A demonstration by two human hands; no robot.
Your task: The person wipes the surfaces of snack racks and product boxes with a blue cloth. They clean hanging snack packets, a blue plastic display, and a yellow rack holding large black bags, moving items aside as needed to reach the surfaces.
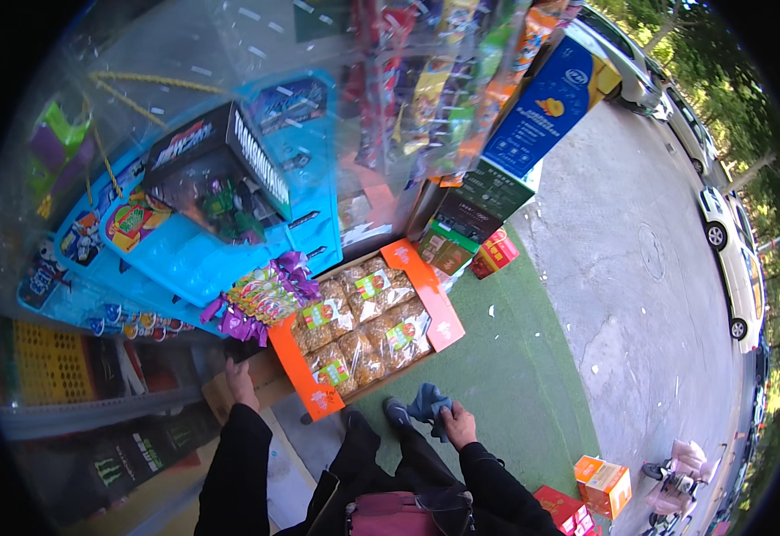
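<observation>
My right hand point(459, 425) is closed on a crumpled blue-grey cloth point(430, 407), held above the green ground covering. My left hand point(241, 383) is at the end of a brown cardboard box point(275, 383), just left of an orange carton point(291, 367); whether it grips the cardboard is not clear. The open carton holds several clear-wrapped packs of brown snacks point(363, 355) with green labels. A bundle of purple-ended candy packets point(263, 301) lies at the carton's upper left corner. Past it are blue plastic trays point(196, 268) and a black boxed green toy figure point(229, 194).
Hanging snack packets point(430, 87) and clear plastic sheeting are overhead. Stacked cartons, one blue point(543, 107), stand at upper right. A red gift box point(495, 253) is beside them. Orange point(602, 486) and red boxes point(564, 512) sit at lower right. Cars point(732, 268) line the pavement.
</observation>
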